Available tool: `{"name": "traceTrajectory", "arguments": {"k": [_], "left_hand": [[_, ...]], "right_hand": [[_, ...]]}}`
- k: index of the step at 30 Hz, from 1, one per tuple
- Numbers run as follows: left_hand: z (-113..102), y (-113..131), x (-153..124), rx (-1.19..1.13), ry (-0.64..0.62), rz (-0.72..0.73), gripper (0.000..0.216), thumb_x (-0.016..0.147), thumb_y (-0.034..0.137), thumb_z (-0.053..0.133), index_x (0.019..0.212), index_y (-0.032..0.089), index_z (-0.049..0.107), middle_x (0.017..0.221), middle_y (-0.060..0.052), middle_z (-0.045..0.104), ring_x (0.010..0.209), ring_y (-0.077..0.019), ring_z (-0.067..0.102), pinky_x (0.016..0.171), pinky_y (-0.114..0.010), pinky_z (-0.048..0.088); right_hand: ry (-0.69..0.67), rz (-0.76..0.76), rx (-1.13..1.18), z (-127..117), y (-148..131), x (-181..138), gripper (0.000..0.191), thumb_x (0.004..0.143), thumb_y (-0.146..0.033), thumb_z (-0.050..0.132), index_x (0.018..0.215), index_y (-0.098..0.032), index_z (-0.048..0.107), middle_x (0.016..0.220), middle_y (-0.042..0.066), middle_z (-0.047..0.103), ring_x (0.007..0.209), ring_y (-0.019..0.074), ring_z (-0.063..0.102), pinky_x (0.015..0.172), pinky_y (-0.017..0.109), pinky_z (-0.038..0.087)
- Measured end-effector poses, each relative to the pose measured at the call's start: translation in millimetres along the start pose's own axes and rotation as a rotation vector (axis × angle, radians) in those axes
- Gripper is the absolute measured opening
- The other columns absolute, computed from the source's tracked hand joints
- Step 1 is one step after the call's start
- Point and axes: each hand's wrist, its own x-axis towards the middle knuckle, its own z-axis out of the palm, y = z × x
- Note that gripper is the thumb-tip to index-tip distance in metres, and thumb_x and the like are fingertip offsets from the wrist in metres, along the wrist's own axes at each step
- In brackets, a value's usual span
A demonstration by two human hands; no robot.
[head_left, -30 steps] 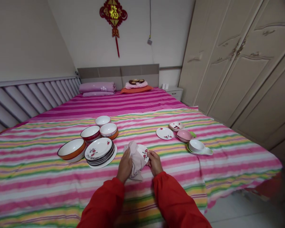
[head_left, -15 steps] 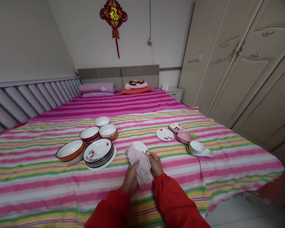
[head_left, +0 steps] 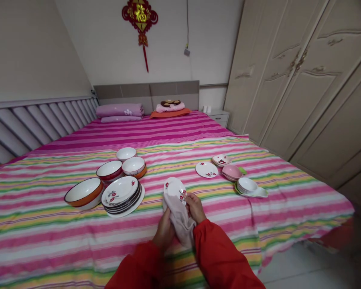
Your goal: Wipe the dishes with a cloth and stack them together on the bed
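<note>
Small plate [head_left: 175,188] held up just above the bed [head_left: 33,224], over the middle of its near edge, tilted with its face toward the camera. Right hand [head_left: 196,206] takes it at the lower right rim, fingers pinching the edge with the thumb on the face side. Left hand [head_left: 164,232] is closed around a cloth [head_left: 180,218], fingers curled into the fabric, which drapes under and behind the plate's lower edge and hangs down between the two wrists. The plate is round, shallow, glossy white with small red flower sprigs. It looks like ceramic or melamine; which one cannot be told. Judged light and stiff, but slick on the glaze and likely to chip if dropped on other ware, so the rim is the sound place to grip, with the cloth adding friction underneath. The cloth is pale pinkish, soft, limp and creased, and will bunch anywhere it is taken. The bed sheet is woven in pink, yellow and green stripes, and gives a soft landing. Toward the left edge are a stack of plates [head_left: 122,195] in the same flower pattern, a wide orange bowl [head_left: 83,192], a red bowl [head_left: 109,170] and two smaller bowls behind. Toward the right edge are a flat saucer [head_left: 206,169], a pink dish [head_left: 232,171] and a nest of small white bowls [head_left: 248,185].
</note>
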Motion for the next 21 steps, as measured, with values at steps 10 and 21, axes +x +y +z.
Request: {"name": "traceTrajectory", "arguments": {"k": [10,21], "left_hand": [[38,67,17,0.185,-0.001,-0.06,0.065,0.081,0.065,0.051,0.114,0.01,0.065,0.097,-0.018,0.073,0.093,-0.032,0.068,0.083,-0.044,0.054],[5,-2,12,0.137,0.115,-0.003,0.033,0.076,0.045,0.067,0.088,0.015,0.069,0.081,-0.009,0.074,0.078,-0.0228,0.069,0.079,-0.034,0.055]], "right_hand": [[-0.131,0.015,0.035,3,0,-6,0.036,0.057,-0.042,0.082,0.071,-0.016,0.062,0.044,-0.005,0.056,0.028,0.006,0.043,0.026,0.015,0.023],[0.01,-0.017,0.129,6,-3,-5,0.037,0.054,-0.038,0.085,0.065,-0.017,0.056,0.049,-0.006,0.058,0.031,0.0023,0.039,0.029,0.014,0.028]]}}
